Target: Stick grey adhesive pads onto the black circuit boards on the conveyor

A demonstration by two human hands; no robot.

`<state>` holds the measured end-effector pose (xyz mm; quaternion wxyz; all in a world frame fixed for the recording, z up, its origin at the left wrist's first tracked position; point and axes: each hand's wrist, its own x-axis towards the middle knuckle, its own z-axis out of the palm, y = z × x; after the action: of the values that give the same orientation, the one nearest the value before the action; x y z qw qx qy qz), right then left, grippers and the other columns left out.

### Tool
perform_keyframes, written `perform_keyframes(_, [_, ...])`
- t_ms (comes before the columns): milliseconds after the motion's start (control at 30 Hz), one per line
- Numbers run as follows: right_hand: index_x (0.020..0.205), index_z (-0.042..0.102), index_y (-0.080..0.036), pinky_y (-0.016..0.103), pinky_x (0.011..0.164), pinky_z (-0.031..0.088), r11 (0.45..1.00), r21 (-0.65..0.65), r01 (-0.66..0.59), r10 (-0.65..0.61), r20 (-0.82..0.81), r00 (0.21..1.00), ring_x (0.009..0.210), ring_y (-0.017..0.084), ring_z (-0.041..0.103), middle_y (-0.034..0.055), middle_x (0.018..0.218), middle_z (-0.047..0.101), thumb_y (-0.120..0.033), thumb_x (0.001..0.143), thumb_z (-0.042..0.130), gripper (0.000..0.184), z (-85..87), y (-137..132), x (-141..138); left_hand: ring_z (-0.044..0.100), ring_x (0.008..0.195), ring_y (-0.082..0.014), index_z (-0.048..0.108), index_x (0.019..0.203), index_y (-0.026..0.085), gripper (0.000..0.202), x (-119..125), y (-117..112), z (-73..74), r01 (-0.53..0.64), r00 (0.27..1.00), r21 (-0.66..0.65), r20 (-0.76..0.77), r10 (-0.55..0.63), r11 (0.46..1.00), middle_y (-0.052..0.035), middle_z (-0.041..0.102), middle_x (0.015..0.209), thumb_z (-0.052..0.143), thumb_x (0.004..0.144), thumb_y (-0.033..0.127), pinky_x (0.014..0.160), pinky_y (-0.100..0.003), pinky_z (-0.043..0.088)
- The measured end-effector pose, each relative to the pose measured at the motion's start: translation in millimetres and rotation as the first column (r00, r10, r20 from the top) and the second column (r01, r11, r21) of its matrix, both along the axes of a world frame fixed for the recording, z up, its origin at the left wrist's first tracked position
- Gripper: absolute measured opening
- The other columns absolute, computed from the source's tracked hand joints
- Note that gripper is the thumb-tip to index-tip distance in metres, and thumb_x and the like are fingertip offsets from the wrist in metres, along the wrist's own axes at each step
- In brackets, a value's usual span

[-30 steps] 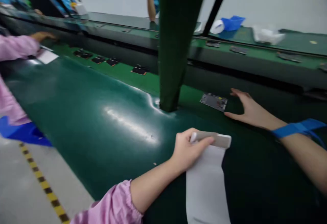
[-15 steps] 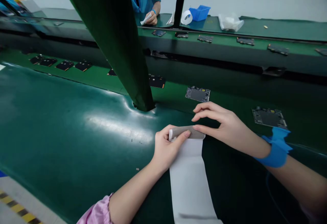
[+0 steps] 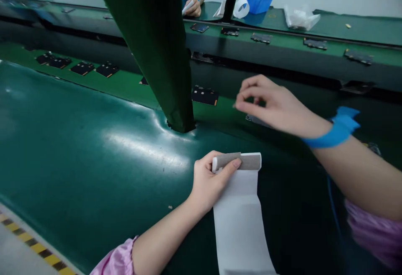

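Left hand [image 3: 205, 183] grips the white strip [image 3: 240, 224], best kept steady; right hand [image 3: 276, 107], fingers pinched narrow near a circuit board [image 3: 255, 119], contents unclear.

Hiding most of a circuit board [image 3: 256, 120] behind the right hand [image 3: 266, 105].
Running a white strip [image 3: 238, 224] off the bottom edge; covering most of another board [image 3: 143, 81] with a green post [image 3: 157, 49]; leaving a fingertip speck [image 3: 234, 105] too small to name.

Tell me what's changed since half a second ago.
The right hand has moved off the white strip, forward and up, and now hides part of a circuit board; whether it pinches anything is unclear. The left hand still holds the white strip by its folded end.
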<state>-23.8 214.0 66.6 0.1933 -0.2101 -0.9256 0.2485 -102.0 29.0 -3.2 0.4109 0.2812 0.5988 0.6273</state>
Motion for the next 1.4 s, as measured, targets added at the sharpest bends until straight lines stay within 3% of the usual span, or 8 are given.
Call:
perform_keyframes(233, [0.085, 0.072, -0.018, 0.044, 0.076, 0.049, 0.947, -0.189, 0.260, -0.230, 0.166, 0.959, 0.084, 0.028, 0.061, 0.0107, 0.086, 0.067, -0.039, 0.081, 0.062, 0.024, -49.6, 77, -64, 0.054, 0.055, -0.0116, 0.070, 0.069, 0.017, 0.013, 1, -2, -1.2, 0.021, 1.000, 0.016, -0.013, -0.021, 1.000, -0.0004, 0.064, 0.061, 0.073, 0.072, 0.030, 0.050, -0.022, 0.041])
perform_keyframes(500, [0.078, 0.071, -0.019, 0.047, 0.089, 0.047, 0.957, -0.182, 0.224, -0.183, 0.216, 0.959, 0.101, 0.032, 0.059, 0.0139, 0.110, 0.064, -0.041, 0.079, 0.063, 0.024, -66.2, 88, -52, 0.050, 0.052, -0.0112, 0.070, 0.068, 0.018, 0.014, 1, -2, -1.3, 0.032, 0.999, 0.019, 0.001, -0.032, 0.999, 0.0006, 0.060, 0.058, 0.073, 0.072, 0.031, 0.048, -0.023, 0.038])
perform_keyframes(767, [0.092, 0.068, -0.018, 0.049, 0.092, 0.046, 0.964, -0.090, 0.252, -0.222, 0.257, 0.941, 0.107, 0.034, 0.056, 0.0143, 0.117, 0.058, -0.042, 0.078, 0.064, 0.028, -78.6, 98, -38, 0.053, 0.055, -0.0126, 0.071, 0.070, 0.019, 0.014, 2, -2, -2.9, 0.035, 0.999, 0.002, -0.019, -0.035, 0.999, -0.0009, 0.064, 0.061, 0.073, 0.072, 0.032, 0.050, -0.024, 0.040])
perform_keyframes(900, [0.136, 0.041, -0.018, 0.046, 0.087, 0.050, 0.934, -0.165, 0.317, -0.269, 0.260, 0.927, 0.107, 0.032, 0.057, 0.0170, 0.126, 0.054, -0.045, 0.077, 0.065, 0.069, -72.2, 98, -32, 0.056, 0.058, -0.0133, 0.072, 0.072, 0.018, 0.014, 1, -2, -2.9, 0.038, 0.999, 0.012, -0.032, -0.038, 0.999, -0.0017, 0.066, 0.064, 0.073, 0.073, 0.032, 0.051, -0.023, 0.042])
perform_keyframes(1033, [0.149, 0.017, -0.023, 0.048, 0.092, 0.045, 0.994, -0.084, 0.063, -0.038, 0.271, 0.962, 0.120, 0.035, 0.050, 0.0163, 0.140, 0.044, -0.056, 0.071, 0.067, 0.099, -57.6, 86, -34, 0.057, 0.059, -0.0132, 0.072, 0.074, 0.017, 0.015, 0, -2, -1.8, 0.050, 0.998, 0.017, -0.038, -0.049, 0.999, -0.0016, 0.066, 0.065, 0.072, 0.074, 0.032, 0.053, -0.023, 0.042])
perform_keyframes(1200, [0.146, 0.028, -0.021, 0.046, 0.088, 0.045, 0.983, 0.103, -0.149, 0.097, 0.390, 0.916, 0.112, 0.036, 0.055, 0.0154, 0.128, 0.057, -0.056, 0.068, 0.068, 0.094, -49.0, 77, -47, 0.053, 0.055, -0.0120, 0.069, 0.068, 0.016, 0.016, 1, -2, -2.0, 0.037, 0.999, 0.019, -0.037, -0.036, 0.999, -0.0002, 0.062, 0.060, 0.073, 0.073, 0.032, 0.051, -0.023, 0.041])
perform_keyframes(1300, [0.140, 0.037, -0.021, 0.040, 0.080, 0.048, 0.979, 0.144, -0.144, 0.074, 0.404, 0.912, 0.099, 0.033, 0.061, 0.0130, 0.115, 0.064, -0.053, 0.066, 0.070, 0.087, -41.0, 76, -48, 0.052, 0.054, -0.0115, 0.068, 0.067, 0.016, 0.018, 0, -2, -2.4, 0.035, 0.998, 0.013, -0.048, -0.034, 0.999, 0.0006, 0.060, 0.058, 0.073, 0.072, 0.032, 0.050, -0.022, 0.040])
perform_keyframes(1400, [0.141, 0.032, -0.020, 0.040, 0.079, 0.049, 0.993, 0.100, -0.056, 0.025, 0.283, 0.959, 0.094, 0.031, 0.062, 0.0128, 0.112, 0.063, -0.049, 0.060, 0.075, 0.096, -32.0, 68, -37, 0.052, 0.055, -0.0116, 0.068, 0.067, 0.016, 0.018, 0, -2, -1.9, 0.035, 0.998, 0.007, -0.051, -0.034, 0.999, 0.0006, 0.060, 0.059, 0.073, 0.072, 0.032, 0.051, -0.022, 0.041])
